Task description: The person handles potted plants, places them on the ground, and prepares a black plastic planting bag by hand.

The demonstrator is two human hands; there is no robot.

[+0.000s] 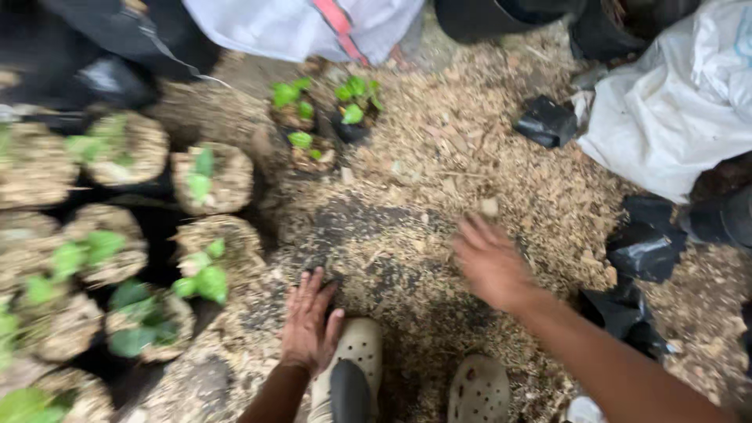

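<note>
My left hand (308,321) rests flat, fingers spread, on the wood-chip ground (439,172) beside my left beige clog (356,352). My right hand (489,262) hovers blurred over the chips in the middle, fingers apart and holding nothing. Filled black planting bags with small green seedlings (205,276) stand in rows at the left, the nearest just left of my left hand. More seedlings in bags (356,102) sit at the top centre.
Empty black plastic bags (646,251) lie scattered at the right, one more (546,121) farther up. White sacks (674,110) sit at the top right and top centre (298,27). My right clog (478,388) is at the bottom.
</note>
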